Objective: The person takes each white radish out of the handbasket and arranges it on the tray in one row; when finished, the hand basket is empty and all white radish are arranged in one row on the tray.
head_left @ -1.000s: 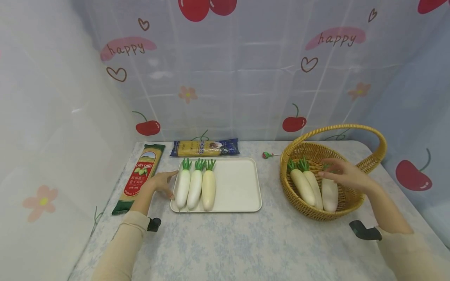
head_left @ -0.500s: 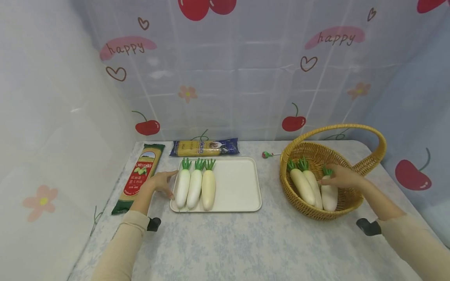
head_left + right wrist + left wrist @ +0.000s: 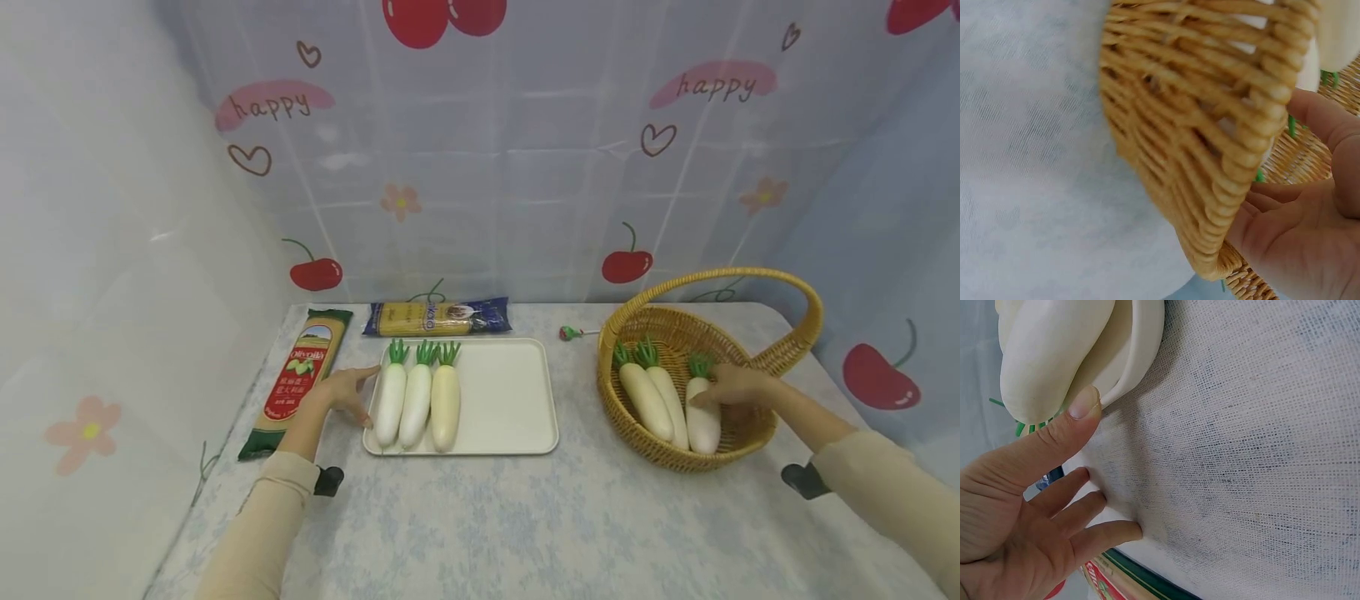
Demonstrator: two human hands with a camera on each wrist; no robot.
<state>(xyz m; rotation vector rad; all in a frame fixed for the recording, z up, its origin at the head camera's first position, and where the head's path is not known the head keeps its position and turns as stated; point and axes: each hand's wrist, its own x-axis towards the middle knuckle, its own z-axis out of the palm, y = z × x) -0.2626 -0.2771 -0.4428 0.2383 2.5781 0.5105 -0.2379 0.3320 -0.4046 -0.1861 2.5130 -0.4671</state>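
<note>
My right hand (image 3: pixel 738 387) reaches into the wicker basket (image 3: pixel 660 454), its thumb lying across a white radish (image 3: pixel 703 429) with a green top and its other fingers round the far side, partly hidden. In the right wrist view, that hand (image 3: pixel 1310 212) is behind the basket rim (image 3: pixel 1260 137). Two more white radishes (image 3: pixel 647 402) lie to the left in the basket. My left hand (image 3: pixel 347 390) rests with spread fingers at the left edge of the white tray (image 3: pixel 510 396), which bears three radishes (image 3: pixel 416 404) side by side. In the left wrist view its thumb (image 3: pixel 1085 409) touches the tray's rim.
A red-labelled pasta packet (image 3: pixel 300 375) lies left of the tray, and a blue-and-yellow pasta packet (image 3: pixel 438 317) behind it. Near the basket's left side is a lollipop (image 3: pixel 570 332). The basket's tall handle (image 3: pixel 720 273) arches over it. Curtains (image 3: pixel 510 167) stand behind the table.
My right hand has gone down from above the radish's top to its right side, with the thumb now across it. The left hand stays at the tray.
</note>
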